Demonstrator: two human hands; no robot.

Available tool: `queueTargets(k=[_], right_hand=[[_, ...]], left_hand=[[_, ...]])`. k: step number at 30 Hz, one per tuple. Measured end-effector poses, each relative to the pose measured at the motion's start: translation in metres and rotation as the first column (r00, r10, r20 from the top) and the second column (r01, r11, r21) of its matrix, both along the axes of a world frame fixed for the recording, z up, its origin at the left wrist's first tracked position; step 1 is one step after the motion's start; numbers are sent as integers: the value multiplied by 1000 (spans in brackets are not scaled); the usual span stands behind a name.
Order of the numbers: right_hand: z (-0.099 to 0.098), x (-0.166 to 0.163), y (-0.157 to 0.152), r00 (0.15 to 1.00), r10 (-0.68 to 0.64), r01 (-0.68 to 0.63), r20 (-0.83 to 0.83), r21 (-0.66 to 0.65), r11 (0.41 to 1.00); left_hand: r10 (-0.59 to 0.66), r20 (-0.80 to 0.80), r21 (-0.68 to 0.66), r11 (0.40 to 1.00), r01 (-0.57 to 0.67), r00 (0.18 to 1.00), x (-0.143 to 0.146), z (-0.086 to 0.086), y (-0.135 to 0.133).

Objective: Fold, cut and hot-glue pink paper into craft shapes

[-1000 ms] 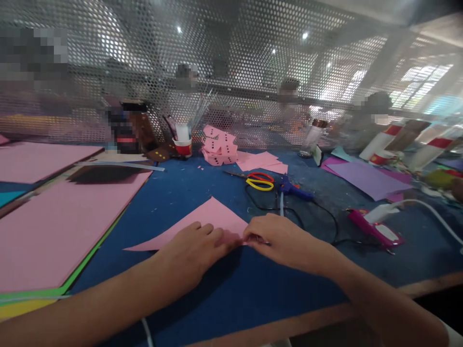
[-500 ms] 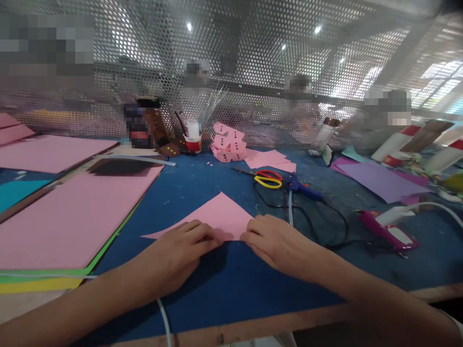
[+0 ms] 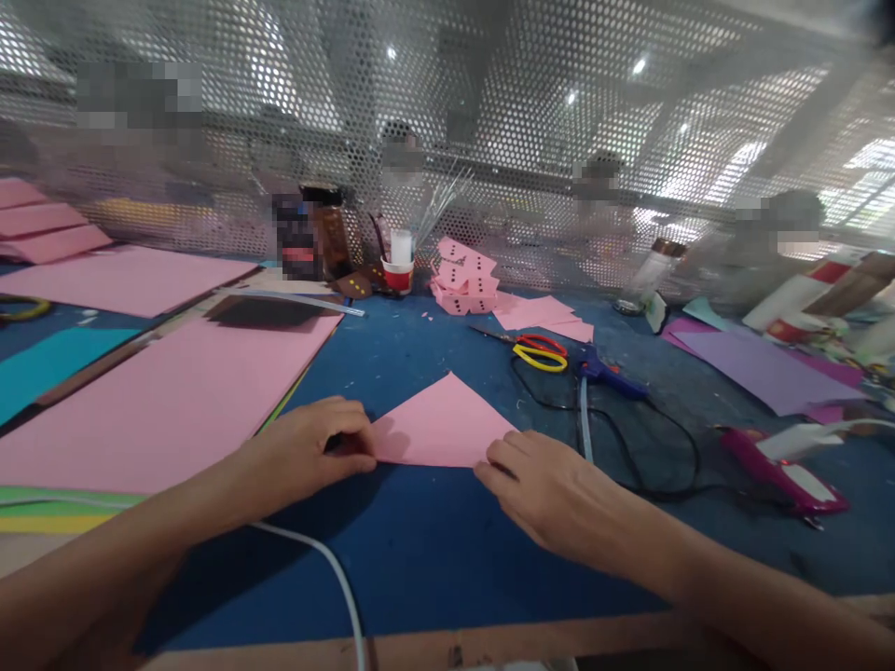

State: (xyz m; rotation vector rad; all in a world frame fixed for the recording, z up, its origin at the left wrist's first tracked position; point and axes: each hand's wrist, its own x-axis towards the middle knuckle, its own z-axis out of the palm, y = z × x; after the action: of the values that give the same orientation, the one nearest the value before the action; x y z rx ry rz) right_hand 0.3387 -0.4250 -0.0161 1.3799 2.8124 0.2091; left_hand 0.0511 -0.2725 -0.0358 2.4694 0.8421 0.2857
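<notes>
A pink sheet of paper [image 3: 440, 424], folded into a triangle, lies on the blue tabletop with its point facing away from me and its folded edge towards me. At its left corner my left hand [image 3: 308, 457] is closed, thumb and fingers pinching the paper and covering that corner. My right hand [image 3: 549, 480] grips the right end of the fold with curled fingers, hiding that corner. Scissors [image 3: 538, 352] with red and yellow handles lie beyond the paper. Beside them is a blue glue gun [image 3: 612, 375] with a clear stick in it.
Large pink sheets [image 3: 168, 401] are stacked on the left. Dotted pink paper pieces [image 3: 465, 280] and a red-and-white cup [image 3: 398, 276] stand at the back, before a perforated metal screen. Purple paper [image 3: 769, 363] and a magenta power strip [image 3: 783, 471] lie right. A white cable [image 3: 342, 578] crosses the front.
My left hand has slid left along the fold, from near its middle to the left corner. The right hand stays at the right corner. The view has shifted slightly left.
</notes>
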Motion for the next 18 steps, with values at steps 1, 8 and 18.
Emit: queueTargets(k=[1,8,18], right_hand=[[0,-2,0,1000,-3,3,0,-9,1000],[1,-10,4,1000,-1,1,6,-51,999],[0,-19,17,999,33,-33,10,-64,997]], left_hand=[[0,0,-15,1000,0,1000,-1,0,2],[60,-61,-79,995,-65,996,-4,4,5],[79,-58,-30,996,-81,995,1,6,0]])
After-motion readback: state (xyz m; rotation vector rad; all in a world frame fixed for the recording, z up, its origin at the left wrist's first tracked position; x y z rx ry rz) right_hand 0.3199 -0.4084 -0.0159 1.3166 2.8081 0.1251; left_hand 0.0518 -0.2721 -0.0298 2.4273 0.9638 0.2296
